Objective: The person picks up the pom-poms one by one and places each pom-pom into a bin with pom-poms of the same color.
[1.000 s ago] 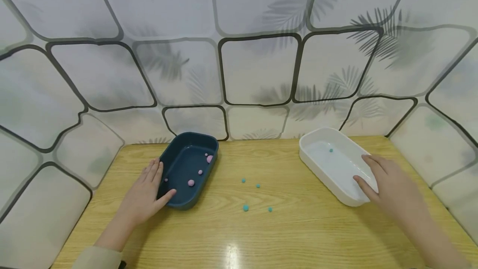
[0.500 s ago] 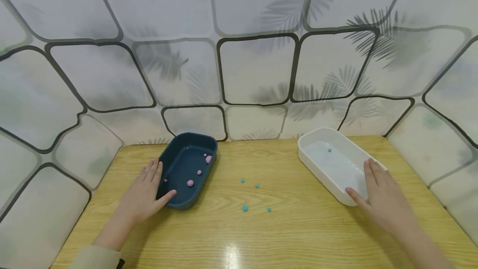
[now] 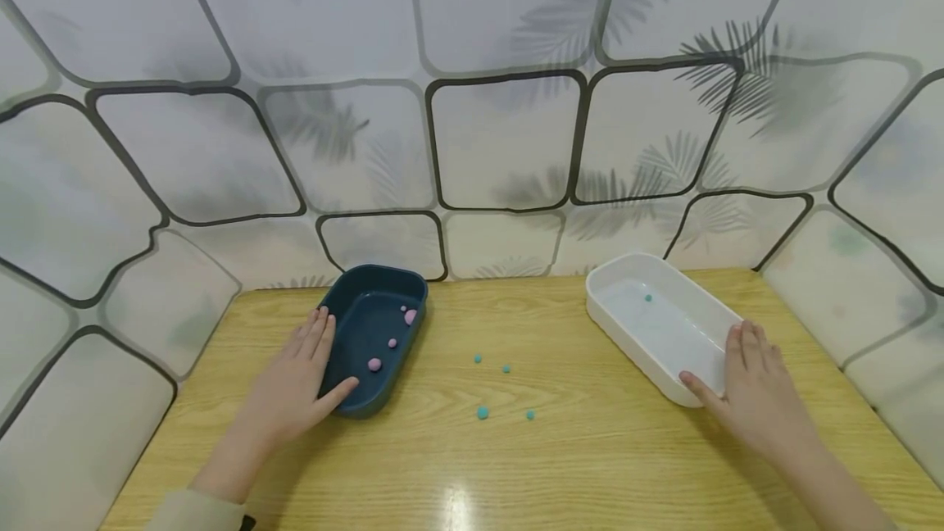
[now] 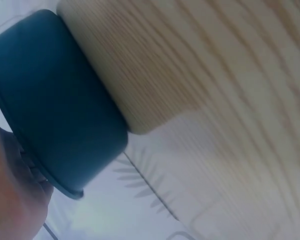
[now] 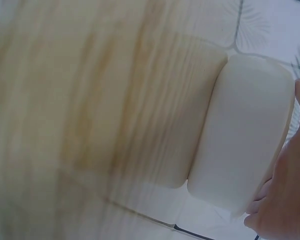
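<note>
The left hand [image 3: 291, 388] lies flat with fingers straight against the near left wall of the dark blue tray [image 3: 352, 396], thumb spread along its near end. The tray sits far left on the wooden table [image 3: 575, 465], its far end close to the patterned backdrop [image 3: 501, 138]; inside lie several pink balls [image 3: 374, 364], most toward its right wall. The right hand [image 3: 752, 400] is likewise spread wide, fingers straight, touching the near right end of the white tray [image 3: 612, 314], thumb along the near rim. That tray runs diagonally toward the far edge and holds one small teal ball [image 3: 648, 297]. Four teal balls [image 3: 483, 412] lie loose on the table between the trays, well apart from both. Open tabletop stretches between the hands and toward the near edge.
</note>
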Motion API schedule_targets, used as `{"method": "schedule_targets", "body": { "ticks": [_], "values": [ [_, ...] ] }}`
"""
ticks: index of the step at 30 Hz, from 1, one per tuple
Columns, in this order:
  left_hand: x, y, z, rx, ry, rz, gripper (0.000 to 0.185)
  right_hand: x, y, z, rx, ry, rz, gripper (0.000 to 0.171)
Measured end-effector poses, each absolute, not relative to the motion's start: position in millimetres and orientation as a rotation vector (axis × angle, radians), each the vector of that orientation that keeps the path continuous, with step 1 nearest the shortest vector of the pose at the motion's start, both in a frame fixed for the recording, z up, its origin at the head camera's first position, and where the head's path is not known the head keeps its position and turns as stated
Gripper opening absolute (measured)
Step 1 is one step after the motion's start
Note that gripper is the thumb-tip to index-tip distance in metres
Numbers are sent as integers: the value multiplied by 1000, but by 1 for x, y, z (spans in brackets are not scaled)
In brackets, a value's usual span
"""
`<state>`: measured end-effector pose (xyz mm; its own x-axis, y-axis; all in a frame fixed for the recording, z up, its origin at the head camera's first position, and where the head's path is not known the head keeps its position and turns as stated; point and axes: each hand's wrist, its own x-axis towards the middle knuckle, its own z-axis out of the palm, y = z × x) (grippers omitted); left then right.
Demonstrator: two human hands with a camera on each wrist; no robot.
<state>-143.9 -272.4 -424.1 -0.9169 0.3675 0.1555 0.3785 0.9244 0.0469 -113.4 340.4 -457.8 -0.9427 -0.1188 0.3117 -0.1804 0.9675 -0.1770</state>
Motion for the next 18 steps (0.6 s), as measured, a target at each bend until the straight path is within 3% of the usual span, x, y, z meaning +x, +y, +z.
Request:
{"method": "schedule_targets", "body": {
  "ticks": [18],
  "values": [
    [-137, -221, -424, -741, -2882, -287, 92, -128, 349, -456, 119, -2869, 410, 106]
  ]
}}
